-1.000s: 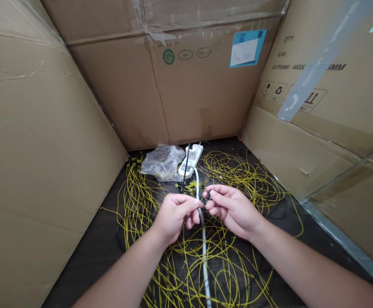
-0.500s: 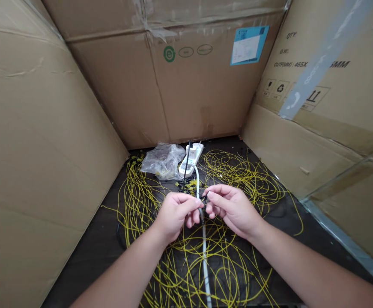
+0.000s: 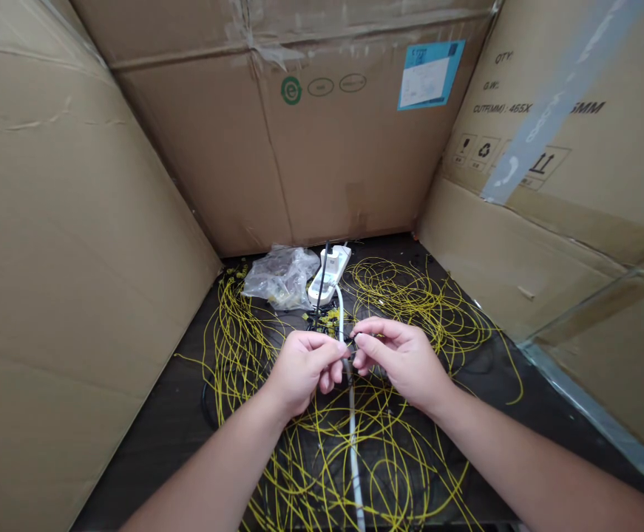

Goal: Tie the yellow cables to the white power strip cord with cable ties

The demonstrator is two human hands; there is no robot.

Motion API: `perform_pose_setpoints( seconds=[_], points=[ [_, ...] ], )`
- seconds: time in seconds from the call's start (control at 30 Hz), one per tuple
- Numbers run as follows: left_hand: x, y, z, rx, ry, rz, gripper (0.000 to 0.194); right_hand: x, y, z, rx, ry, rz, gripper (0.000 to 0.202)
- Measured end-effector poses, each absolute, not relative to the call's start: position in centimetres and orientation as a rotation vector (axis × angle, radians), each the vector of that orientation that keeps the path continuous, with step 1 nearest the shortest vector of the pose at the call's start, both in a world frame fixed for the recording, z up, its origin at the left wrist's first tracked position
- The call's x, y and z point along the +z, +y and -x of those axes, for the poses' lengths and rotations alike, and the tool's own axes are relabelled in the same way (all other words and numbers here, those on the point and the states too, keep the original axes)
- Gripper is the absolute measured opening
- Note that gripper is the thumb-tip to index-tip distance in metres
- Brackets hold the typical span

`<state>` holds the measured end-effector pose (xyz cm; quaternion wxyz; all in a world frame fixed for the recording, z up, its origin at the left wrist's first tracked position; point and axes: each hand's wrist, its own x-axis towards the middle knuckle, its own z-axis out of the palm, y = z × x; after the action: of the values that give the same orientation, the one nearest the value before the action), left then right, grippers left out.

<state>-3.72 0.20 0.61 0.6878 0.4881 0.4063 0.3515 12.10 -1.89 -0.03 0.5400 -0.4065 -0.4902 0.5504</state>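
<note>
Plain bright yellow wires (image 3: pixel 410 458), a white cable (image 3: pixel 354 451), brown cardboard (image 3: pixel 333 162) with a blue-and-white label (image 3: pixel 430 75) and green logo (image 3: pixel 291 90).

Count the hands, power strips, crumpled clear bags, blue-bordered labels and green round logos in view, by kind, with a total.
Hands: 2 (left hand, right hand)
Power strip: 1
Crumpled clear bag: 1
Blue-bordered label: 1
Green round logo: 1
Total: 6
The yellow wires are too tangled to count.

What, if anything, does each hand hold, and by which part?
The right hand pinches a black piece, part unclear; whether the left hand holds anything cannot be told.
</note>
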Motion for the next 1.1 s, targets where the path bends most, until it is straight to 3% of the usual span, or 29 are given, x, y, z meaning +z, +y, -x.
perform_pose_setpoints(
  seconds=[0.37,0.73,1.1],
  points=[
    [1.25,-0.11,3.11,0.772,0.942,-0.972,0.021,-0.02,-2.27,-11.94,0.659,-1.526,1.017,0.011],
    [1.06,-0.24,2.84,0.812,0.986,-1.011,0.027,-0.32,-2.08,-11.56,0.893,-1.3,1.12,0.008],
    [1.06,-0.16,3.03,0.789,0.985,-0.97,0.02,-0.04,-1.97,-11.47,0.9,-1.298,1.131,0.008]
  ],
)
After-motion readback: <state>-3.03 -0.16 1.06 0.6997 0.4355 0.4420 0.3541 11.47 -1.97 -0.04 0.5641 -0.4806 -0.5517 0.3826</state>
